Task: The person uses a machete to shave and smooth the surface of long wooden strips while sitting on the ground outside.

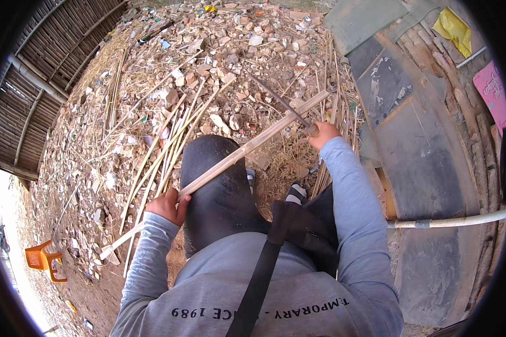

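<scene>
A split bamboo strip (247, 147) lies slantwise across my raised thigh, its far end up to the right. My left hand (168, 206) is closed around its lower part, and the tail end sticks out past the hand to the lower left. In my right hand (322, 135) is the handle of a long, thin-bladed knife (281, 100). The blade points up and to the left and crosses the bamboo strip near its far end; whether it touches the strip I cannot tell. Several thin bamboo strips (162, 147) lie in a loose bundle left of my leg.
Broken brick and stone rubble (230, 59) covers the ground. A bamboo wall (31, 101) rises at far left, with an orange plastic chair (39, 259) below it. On the right are dark flat panels (421, 163), a white pipe (461, 219) and a yellow sheet (454, 31).
</scene>
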`<control>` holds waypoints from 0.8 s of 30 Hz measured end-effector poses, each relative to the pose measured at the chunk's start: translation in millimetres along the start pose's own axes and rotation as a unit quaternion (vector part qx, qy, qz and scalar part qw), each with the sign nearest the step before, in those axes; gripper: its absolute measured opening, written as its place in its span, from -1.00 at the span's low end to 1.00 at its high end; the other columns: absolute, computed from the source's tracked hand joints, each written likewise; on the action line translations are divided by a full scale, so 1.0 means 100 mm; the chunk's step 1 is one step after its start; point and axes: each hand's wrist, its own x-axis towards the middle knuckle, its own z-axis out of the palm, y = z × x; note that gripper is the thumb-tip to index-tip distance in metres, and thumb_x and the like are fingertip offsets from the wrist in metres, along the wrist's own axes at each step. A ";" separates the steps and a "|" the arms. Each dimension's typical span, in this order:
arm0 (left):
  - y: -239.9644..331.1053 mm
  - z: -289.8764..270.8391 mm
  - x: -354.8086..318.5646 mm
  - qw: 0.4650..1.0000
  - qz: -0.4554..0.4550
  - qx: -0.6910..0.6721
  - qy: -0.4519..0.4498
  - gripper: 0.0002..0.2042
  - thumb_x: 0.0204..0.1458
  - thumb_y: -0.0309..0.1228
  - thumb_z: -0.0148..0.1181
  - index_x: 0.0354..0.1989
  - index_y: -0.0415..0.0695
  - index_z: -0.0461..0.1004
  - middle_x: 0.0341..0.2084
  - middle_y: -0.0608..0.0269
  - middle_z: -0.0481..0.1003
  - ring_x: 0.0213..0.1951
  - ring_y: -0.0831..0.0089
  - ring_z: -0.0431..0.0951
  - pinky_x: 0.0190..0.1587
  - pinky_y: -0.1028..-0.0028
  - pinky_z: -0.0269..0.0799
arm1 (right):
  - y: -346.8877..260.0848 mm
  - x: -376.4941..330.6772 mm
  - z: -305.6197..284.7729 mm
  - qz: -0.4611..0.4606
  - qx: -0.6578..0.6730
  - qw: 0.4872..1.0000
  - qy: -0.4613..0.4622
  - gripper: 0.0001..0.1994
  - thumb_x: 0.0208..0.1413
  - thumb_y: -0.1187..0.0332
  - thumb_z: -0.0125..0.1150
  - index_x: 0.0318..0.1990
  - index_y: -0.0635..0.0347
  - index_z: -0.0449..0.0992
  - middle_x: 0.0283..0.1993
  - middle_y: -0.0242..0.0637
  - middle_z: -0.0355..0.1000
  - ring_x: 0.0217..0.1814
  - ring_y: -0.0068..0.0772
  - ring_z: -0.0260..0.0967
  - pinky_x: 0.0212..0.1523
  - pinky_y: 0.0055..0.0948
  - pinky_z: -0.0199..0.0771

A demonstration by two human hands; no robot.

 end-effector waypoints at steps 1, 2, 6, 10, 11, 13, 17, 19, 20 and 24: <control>0.00 -0.02 -0.01 1.000 -0.001 -0.001 0.004 -0.65 0.10 -0.08 0.09 -0.43 -0.16 0.34 -0.62 -0.07 0.48 -0.55 -0.06 0.51 -0.46 0.08 0.42 | -0.11 -0.05 -0.06 -0.003 -0.002 1.000 0.003 -0.69 -0.21 0.28 0.33 -0.28 0.22 0.50 -0.36 -0.03 0.48 -0.26 0.02 0.47 -0.16 -0.20 0.46; 0.00 -0.05 -0.02 1.000 0.003 -0.009 0.003 -0.65 0.11 -0.09 0.06 -0.43 -0.18 0.35 -0.60 -0.09 0.48 -0.53 -0.09 0.51 -0.44 0.06 0.40 | -0.26 -0.12 -0.08 -0.010 0.000 1.000 -0.019 -0.69 -0.21 0.28 0.32 -0.27 0.22 0.51 -0.35 -0.02 0.48 -0.26 0.04 0.46 -0.16 -0.18 0.46; -0.04 0.00 -0.05 1.000 0.005 -0.009 -0.003 -0.65 0.12 -0.10 0.03 -0.41 -0.20 0.35 -0.58 -0.10 0.47 -0.51 -0.12 0.50 -0.43 0.04 0.39 | -0.62 -0.31 -0.08 -0.115 -0.072 0.988 -0.079 -0.75 -0.16 0.29 0.25 -0.27 0.13 0.51 -0.38 -0.01 0.48 -0.27 0.08 0.45 -0.19 -0.10 0.45; -0.09 0.10 -0.02 1.000 0.010 -0.003 -0.001 -0.65 0.11 -0.09 0.06 -0.42 -0.18 0.35 -0.61 -0.08 0.46 -0.53 -0.08 0.51 -0.46 0.06 0.40 | -0.20 -0.12 0.04 -0.086 -0.030 0.995 -0.041 -0.69 -0.19 0.28 0.30 -0.23 0.16 0.52 -0.37 -0.03 0.48 -0.28 0.05 0.47 -0.18 -0.17 0.47; -0.10 0.13 0.00 1.000 0.011 -0.007 0.008 -0.65 0.10 -0.07 0.09 -0.44 -0.15 0.35 -0.63 -0.07 0.47 -0.55 -0.04 0.52 -0.48 0.08 0.41 | 0.01 -0.03 0.09 -0.013 0.045 0.999 0.019 -0.68 -0.18 0.28 0.31 -0.21 0.16 0.52 -0.37 -0.04 0.49 -0.27 0.03 0.48 -0.17 -0.20 0.48; -0.04 0.07 0.02 1.000 0.015 -0.012 0.019 -0.64 0.10 -0.07 0.08 -0.45 -0.15 0.35 -0.63 -0.07 0.46 -0.55 -0.05 0.51 -0.48 0.07 0.41 | 0.14 0.03 0.00 -0.020 0.017 0.999 0.032 -0.67 -0.17 0.27 0.31 -0.19 0.15 0.52 -0.36 -0.05 0.49 -0.27 0.01 0.48 -0.17 -0.23 0.48; -0.06 0.01 -0.01 1.000 0.017 -0.015 0.014 -0.64 0.10 -0.06 0.07 -0.45 -0.15 0.34 -0.63 -0.06 0.46 -0.54 -0.07 0.51 -0.46 0.06 0.40 | -0.12 -0.08 -0.08 -0.017 -0.009 1.000 0.022 -0.69 -0.17 0.27 0.30 -0.21 0.15 0.51 -0.39 -0.05 0.48 -0.27 0.01 0.48 -0.20 -0.22 0.47; -0.05 0.03 -0.03 1.000 0.013 -0.007 0.019 -0.63 0.10 -0.06 0.07 -0.45 -0.16 0.34 -0.64 -0.05 0.46 -0.54 -0.07 0.51 -0.46 0.06 0.40 | -0.37 -0.24 -0.10 -0.049 -0.004 0.999 0.002 -0.72 -0.17 0.28 0.30 -0.26 0.15 0.50 -0.43 -0.05 0.46 -0.30 0.02 0.46 -0.25 -0.19 0.45; -0.04 0.05 -0.04 1.000 0.010 -0.002 0.027 -0.63 0.10 -0.05 0.06 -0.45 -0.16 0.34 -0.64 -0.05 0.46 -0.54 -0.07 0.51 -0.46 0.06 0.40 | -0.44 -0.28 -0.09 -0.112 -0.028 0.993 -0.022 -0.74 -0.17 0.29 0.29 -0.28 0.14 0.49 -0.44 -0.06 0.45 -0.32 0.02 0.46 -0.27 -0.18 0.44; -0.15 0.15 -0.05 0.998 0.045 -0.017 0.049 -0.64 0.12 -0.06 0.04 -0.44 -0.15 0.34 -0.67 -0.04 0.44 -0.56 -0.07 0.50 -0.49 0.07 0.39 | -0.32 -0.24 -0.08 -0.147 -0.032 0.987 -0.046 -0.73 -0.16 0.28 0.29 -0.26 0.15 0.51 -0.41 -0.10 0.49 -0.33 -0.01 0.47 -0.25 -0.21 0.47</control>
